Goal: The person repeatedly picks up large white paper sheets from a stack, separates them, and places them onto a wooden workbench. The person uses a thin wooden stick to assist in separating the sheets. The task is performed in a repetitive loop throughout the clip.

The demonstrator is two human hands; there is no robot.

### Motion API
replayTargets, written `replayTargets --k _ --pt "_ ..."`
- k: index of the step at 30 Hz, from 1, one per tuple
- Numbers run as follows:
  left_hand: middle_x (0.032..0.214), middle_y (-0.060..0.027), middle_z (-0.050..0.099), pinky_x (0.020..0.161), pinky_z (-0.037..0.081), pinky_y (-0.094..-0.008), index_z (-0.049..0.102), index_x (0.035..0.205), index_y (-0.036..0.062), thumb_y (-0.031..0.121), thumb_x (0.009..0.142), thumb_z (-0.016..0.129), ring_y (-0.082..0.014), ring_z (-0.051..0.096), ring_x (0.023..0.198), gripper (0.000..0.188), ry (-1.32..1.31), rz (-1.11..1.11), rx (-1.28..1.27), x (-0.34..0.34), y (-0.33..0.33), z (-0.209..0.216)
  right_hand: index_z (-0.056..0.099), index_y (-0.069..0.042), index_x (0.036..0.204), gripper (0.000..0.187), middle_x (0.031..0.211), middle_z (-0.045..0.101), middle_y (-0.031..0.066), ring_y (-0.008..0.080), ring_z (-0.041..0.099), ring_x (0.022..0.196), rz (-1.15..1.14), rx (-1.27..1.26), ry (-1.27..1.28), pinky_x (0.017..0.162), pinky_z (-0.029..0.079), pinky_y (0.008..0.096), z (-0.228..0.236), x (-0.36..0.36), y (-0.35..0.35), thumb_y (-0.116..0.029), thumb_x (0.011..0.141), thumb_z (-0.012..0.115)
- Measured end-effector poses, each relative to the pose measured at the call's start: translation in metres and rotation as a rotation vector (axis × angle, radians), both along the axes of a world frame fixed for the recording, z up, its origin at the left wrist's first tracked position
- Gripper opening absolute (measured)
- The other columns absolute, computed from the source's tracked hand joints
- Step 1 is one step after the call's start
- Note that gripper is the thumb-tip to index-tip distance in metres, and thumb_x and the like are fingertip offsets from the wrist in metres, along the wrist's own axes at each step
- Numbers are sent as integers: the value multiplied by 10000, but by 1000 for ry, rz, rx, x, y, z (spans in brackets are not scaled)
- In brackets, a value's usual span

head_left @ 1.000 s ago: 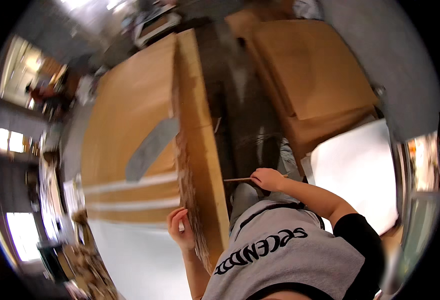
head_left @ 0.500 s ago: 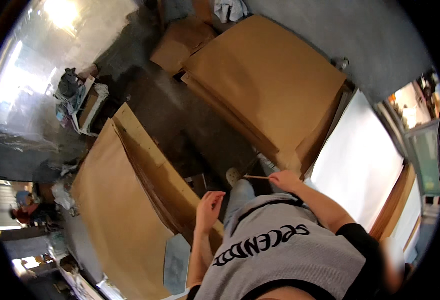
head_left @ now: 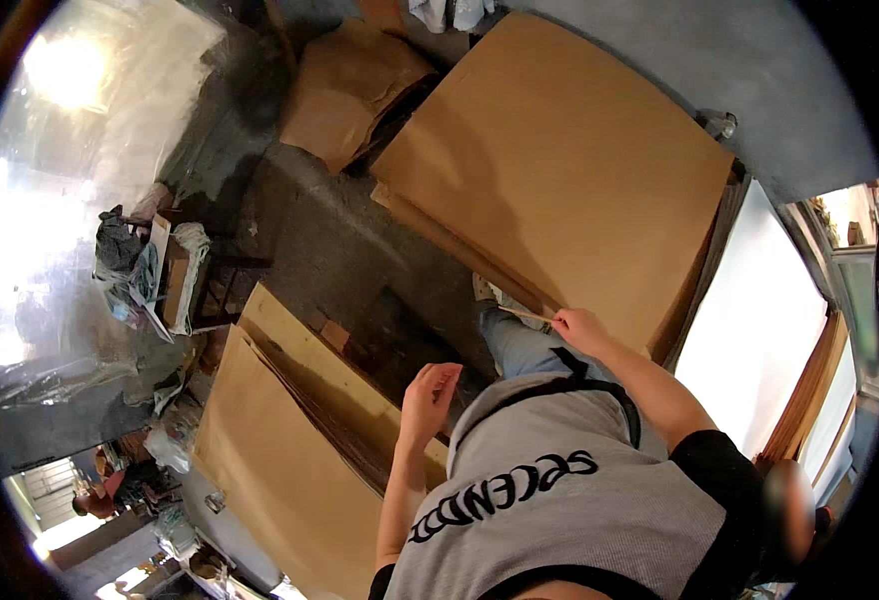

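My right hand (head_left: 580, 330) is closed around one end of a thin wooden stick (head_left: 525, 313), which points left past the near edge of a large stack of brown board sheets (head_left: 560, 170). My left hand (head_left: 428, 402) hangs in front of my body, its fingers loosely bent and reddish on the inner side. I see nothing held in it. Below and to the left of that hand lies another stack of brown sheets (head_left: 280, 450), with a pale wooden board (head_left: 310, 345) along its inner side.
White sheets (head_left: 750, 320) stand stacked at the right. A dark floor passage (head_left: 330, 240) runs between the brown stacks. Folded brown board (head_left: 350, 90) lies at the back. A stool (head_left: 185, 280) heaped with rags and scraps stands left, beside hanging clear plastic sheeting (head_left: 50, 250).
My view has turned and moved forward along the passage. The right hand still grips the stick, higher in the picture. My left hand has risen slightly, its inner fingers showing more.
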State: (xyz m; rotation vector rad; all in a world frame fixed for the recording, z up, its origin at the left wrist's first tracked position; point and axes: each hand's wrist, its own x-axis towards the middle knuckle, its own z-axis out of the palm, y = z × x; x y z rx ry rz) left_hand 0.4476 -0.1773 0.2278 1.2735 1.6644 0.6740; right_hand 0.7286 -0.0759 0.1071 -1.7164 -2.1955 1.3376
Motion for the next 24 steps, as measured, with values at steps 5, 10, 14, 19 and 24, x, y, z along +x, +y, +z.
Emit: replayTargets --k 5,10,14,19,24 --pt "866 -95 569 656 465 -263 582 938 25 73 830 515 -184 578 753 135 -24 95 -102 -41 67 -20 586 -43 826 204 774 595 153 329 564 713 -38 -49 -25 620 441 417 -29 -43 88 -228 799 506" --pt "884 -112 571 650 478 -284 577 932 14 92 834 512 -201 582 753 142 43 -109 -173 -80 140 -27 577 -54 815 224 798 596 140 315 567 737 -108 45 -40 623 450 419 -33 -82 142 -263 808 495" --pt "890 -114 574 653 479 -283 583 926 19 111 830 516 -211 585 759 149 30 -222 -183 -98 205 -39 575 -58 826 225 788 596 135 307 571 733 -227 -29 -123 612 451 416 -32 -77 152 -267 812 494" --pt "894 -109 578 672 476 -285 586 929 38 128 819 529 -217 589 758 153 19 -458 -238 -119 277 -72 576 -75 846 174 726 590 116 285 567 651 -534 -74 -115 568 439 371 -25 -79 151 -227 824 494" --pt "849 -105 591 653 475 -292 585 935 51 122 813 530 -217 592 736 151 -61 -609 -210 -133 358 -89 561 -79 900 170 727 584 122 288 562 647 -635 173 -309 562 434 368 -27 -96 199 -210 843 471"
